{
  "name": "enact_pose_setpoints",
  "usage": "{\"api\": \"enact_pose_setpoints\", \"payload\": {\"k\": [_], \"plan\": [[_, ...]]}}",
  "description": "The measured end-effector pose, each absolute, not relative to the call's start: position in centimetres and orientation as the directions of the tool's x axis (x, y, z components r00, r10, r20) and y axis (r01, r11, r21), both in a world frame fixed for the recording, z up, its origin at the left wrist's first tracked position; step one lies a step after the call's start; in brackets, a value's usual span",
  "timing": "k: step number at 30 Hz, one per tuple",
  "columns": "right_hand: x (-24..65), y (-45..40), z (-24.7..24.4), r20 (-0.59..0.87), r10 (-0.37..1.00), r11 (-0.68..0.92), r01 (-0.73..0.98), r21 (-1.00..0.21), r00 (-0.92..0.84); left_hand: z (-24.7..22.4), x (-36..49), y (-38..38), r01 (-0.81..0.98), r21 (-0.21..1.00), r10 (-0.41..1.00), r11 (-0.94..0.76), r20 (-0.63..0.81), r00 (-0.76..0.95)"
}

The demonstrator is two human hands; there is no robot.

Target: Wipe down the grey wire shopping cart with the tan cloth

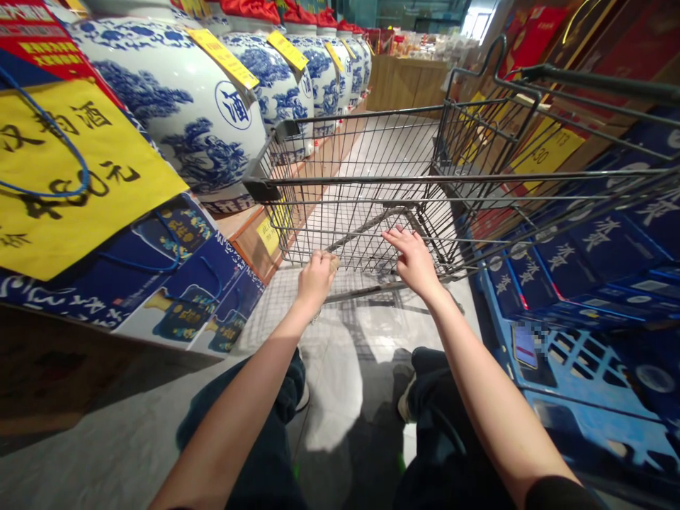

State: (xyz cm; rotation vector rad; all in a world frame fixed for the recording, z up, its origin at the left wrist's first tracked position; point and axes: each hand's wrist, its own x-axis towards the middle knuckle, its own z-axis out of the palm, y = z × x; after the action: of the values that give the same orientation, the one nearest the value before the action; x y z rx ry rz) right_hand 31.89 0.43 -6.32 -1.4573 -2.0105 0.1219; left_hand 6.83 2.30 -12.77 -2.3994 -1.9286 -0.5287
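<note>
A black wire shopping cart [361, 184] stands directly in front of me, its basket seen from behind and above. My left hand [317, 278] is curled around the cart's rear rail, and a small tan item [333, 262] shows at its fingertips, too small to identify. My right hand [413, 262] rests on the rear wires a little further right, fingers spread and holding nothing. The basket's floor shows through the mesh, with nothing visible inside.
Large blue-and-white porcelain jars [175, 99] with yellow tags line the left side above blue printed boxes [180, 283]. A yellow sign [79, 177] hangs at left. Blue boxes on a blue plastic pallet [579, 368] sit at right. A wooden counter [406, 81] stands ahead, past a tiled floor [361, 368].
</note>
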Motion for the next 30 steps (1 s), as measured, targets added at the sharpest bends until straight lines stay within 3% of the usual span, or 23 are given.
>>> {"api": "enact_pose_setpoints", "payload": {"k": [4,9,15,19,24,27,30], "plan": [[31.8,0.4,-6.4,0.439,0.881,0.38,0.818,-0.432,-0.178,-13.1,7.1,2.4,0.959,0.188,0.962,-0.212,0.213,0.171],[31.8,0.4,-6.4,0.447,0.878,0.379,0.815,-0.438,-0.168,-13.3,7.3,2.4,0.936,0.224,0.932,-0.273,0.301,0.2],[32.1,0.6,-6.9,0.459,0.865,0.41,0.813,-0.414,-0.202,-13.1,7.7,2.2,0.955,0.211,0.961,-0.21,0.222,0.163],[32.5,0.5,-7.9,0.563,0.8,0.47,0.799,-0.375,-0.206,-12.8,8.0,1.9,0.939,0.204,0.937,-0.278,0.273,0.218],[32.7,-0.9,-8.2,0.745,0.664,0.472,0.81,-0.348,-0.067,-13.0,8.6,1.9,0.953,0.178,0.963,-0.244,0.159,0.217],[32.4,-1.7,-7.9,0.559,0.826,0.332,0.869,-0.368,-0.078,-13.0,9.1,2.1,0.945,0.19,0.955,-0.267,0.186,0.232],[31.8,-2.1,-8.1,0.155,0.972,0.213,0.937,-0.276,-0.176,-13.1,9.3,2.2,0.94,0.209,0.951,-0.268,0.211,0.225]]}}
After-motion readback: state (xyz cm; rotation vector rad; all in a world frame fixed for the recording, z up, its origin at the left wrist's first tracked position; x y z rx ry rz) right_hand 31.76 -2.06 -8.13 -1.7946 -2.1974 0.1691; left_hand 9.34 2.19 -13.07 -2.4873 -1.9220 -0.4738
